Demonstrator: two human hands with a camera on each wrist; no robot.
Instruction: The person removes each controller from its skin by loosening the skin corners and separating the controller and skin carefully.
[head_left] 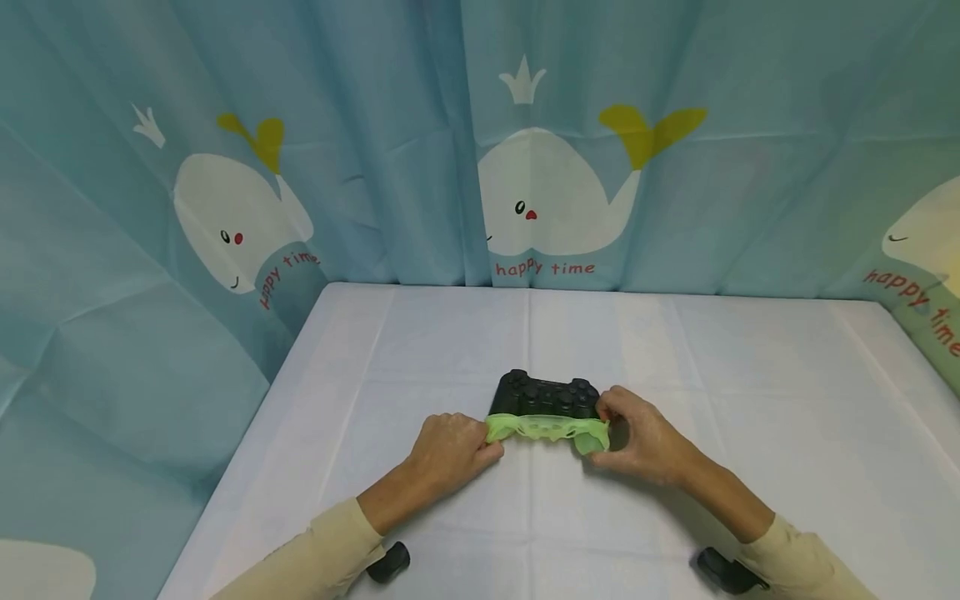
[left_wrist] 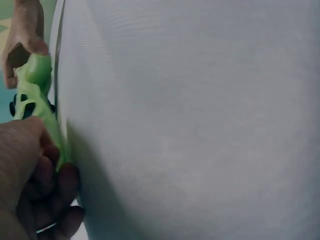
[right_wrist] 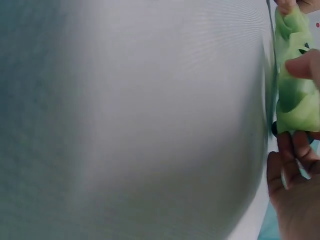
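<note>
A black game controller (head_left: 543, 397) lies on the white-covered table, its buttons facing up. Along its near side is a translucent light-green silicone controller cover (head_left: 551, 427), soft and partly folded. The left hand (head_left: 450, 450) pinches the cover's left end between thumb and fingers; in the left wrist view this hand (left_wrist: 30, 175) shows several curled fingers below the cover (left_wrist: 37, 75). At the right end, the right hand (head_left: 647, 437) holds the cover between thumb and fingers. The right wrist view shows its thumb against the cover (right_wrist: 295, 107). How far the cover encloses the controller is hidden.
A white cloth with fold creases covers the table (head_left: 750, 400). Behind and to the left hangs a blue curtain (head_left: 390, 167) with whale prints. Dark wrist devices (head_left: 390, 562) show beneath both beige sleeves (head_left: 315, 546).
</note>
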